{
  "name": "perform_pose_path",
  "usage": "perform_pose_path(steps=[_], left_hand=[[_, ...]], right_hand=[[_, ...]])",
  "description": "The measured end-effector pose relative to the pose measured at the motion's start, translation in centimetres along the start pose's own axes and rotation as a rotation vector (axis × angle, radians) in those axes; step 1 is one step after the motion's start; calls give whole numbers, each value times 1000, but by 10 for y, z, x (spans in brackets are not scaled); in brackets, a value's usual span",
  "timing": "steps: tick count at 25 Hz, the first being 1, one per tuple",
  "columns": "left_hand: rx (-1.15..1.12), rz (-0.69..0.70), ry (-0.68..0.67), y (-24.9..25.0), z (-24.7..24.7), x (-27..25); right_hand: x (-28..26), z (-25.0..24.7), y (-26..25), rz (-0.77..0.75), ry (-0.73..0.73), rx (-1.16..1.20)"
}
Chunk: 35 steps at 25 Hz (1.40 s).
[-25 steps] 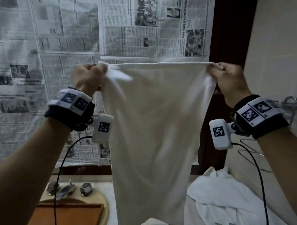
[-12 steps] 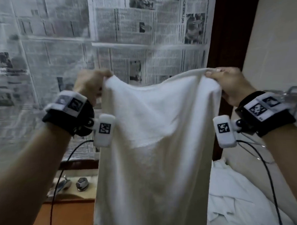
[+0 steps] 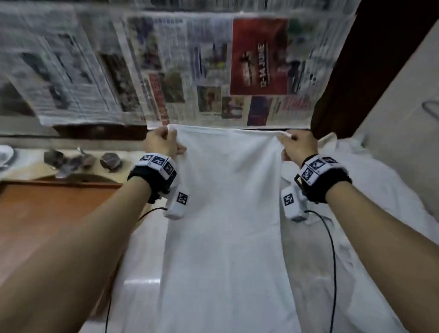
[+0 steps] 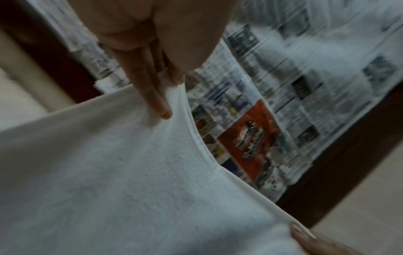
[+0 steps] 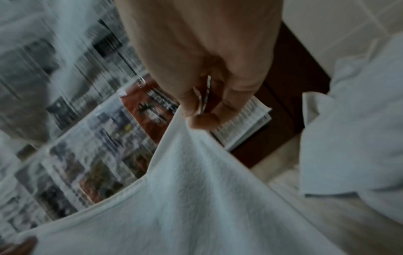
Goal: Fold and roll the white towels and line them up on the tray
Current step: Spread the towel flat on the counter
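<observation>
A white towel point(image 3: 226, 217) stretches from my two hands down over the white counter toward me. My left hand point(image 3: 164, 143) pinches its far left corner, and my right hand point(image 3: 296, 148) pinches its far right corner. The left wrist view shows fingers point(image 4: 157, 100) pressed on the towel point(image 4: 109, 172) near its hem. In the right wrist view, thumb and fingers point(image 5: 200, 119) clamp the towel's point(image 5: 196, 189) corner. The wooden tray point(image 3: 42, 214) lies at the left, under my left forearm.
A heap of loose white towels point(image 3: 363, 197) lies at the right against the tiled wall. Tap fittings point(image 3: 83, 160) stand behind the tray. Newspaper sheets point(image 3: 167, 63) cover the back wall. A dark wooden post point(image 3: 342, 83) stands at the back right.
Both hands have come down and forward with the towel, from hanging in the air to stretched over the counter. The view has tilted downward.
</observation>
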<state>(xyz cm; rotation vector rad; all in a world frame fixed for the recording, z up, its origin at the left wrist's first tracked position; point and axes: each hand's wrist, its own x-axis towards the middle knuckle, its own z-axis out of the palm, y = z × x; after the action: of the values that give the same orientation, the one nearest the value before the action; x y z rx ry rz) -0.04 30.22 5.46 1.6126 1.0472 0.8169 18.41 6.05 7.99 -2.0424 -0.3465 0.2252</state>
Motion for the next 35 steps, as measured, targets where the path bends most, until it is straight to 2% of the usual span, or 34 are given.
perform_pose_path(steps=[1, 3, 4, 6, 7, 8, 10, 13, 15, 17, 20, 21, 22, 25, 26, 27, 28, 30, 31, 32, 33, 35], left_hand=[[5, -21, -36, -21, 9, -1], [268, -34, -139, -69, 26, -19], [421, -44, -236, -100, 35, -36], [698, -24, -505, -155, 50, -80], [801, 24, -602, -178, 55, -99], [836, 78, -635, -195, 58, -111], [787, 109, -616, -209, 64, -112], [794, 148, -606, -206, 69, -89], [815, 123, -612, -201, 75, -79], [816, 104, -627, -194, 80, -92], [844, 223, -755, -200, 74, -130], [926, 258, -737, -208, 63, -132], [1008, 225, -700, -217, 49, -124], [1111, -101, -532, -224, 2, -92], [1118, -168, -503, -217, -2, -92], [1101, -160, -503, -206, 3, -102], [1059, -92, -554, -196, 17, -118], [907, 23, -782, -180, 41, -168], [864, 61, -868, -184, 43, -189], [891, 98, -899, -192, 35, -199], [946, 113, -859, -205, 20, -196], [1055, 3, -715, -227, -19, -178]], right_hand=[[2, 12, 17, 25, -17, 45], [-6, 43, 62, 44, -98, -136], [-20, 61, 91, 35, -175, -269], [-64, 95, 148, 27, -424, -428], [-84, 107, 172, 13, -542, -528], [-97, 114, 188, -9, -615, -633], [-98, 126, 201, -53, -662, -772], [-78, 131, 194, -66, -657, -823], [-75, 137, 188, -52, -639, -827], [-92, 146, 182, -135, -643, -821], [-116, 149, 188, -298, -751, -872], [-111, 142, 197, -282, -731, -898], [-102, 131, 207, -209, -683, -929], [-81, 89, 224, 157, -519, -986], [-87, 84, 219, 181, -504, -988], [-103, 88, 210, 100, -517, -982], [-124, 100, 198, -41, -575, -949], [-172, 125, 184, -260, -800, -864], [-185, 130, 186, -298, -874, -869], [-189, 127, 191, -285, -878, -896], [-182, 117, 203, -239, -818, -941], [-168, 88, 226, -34, -678, -1005]])
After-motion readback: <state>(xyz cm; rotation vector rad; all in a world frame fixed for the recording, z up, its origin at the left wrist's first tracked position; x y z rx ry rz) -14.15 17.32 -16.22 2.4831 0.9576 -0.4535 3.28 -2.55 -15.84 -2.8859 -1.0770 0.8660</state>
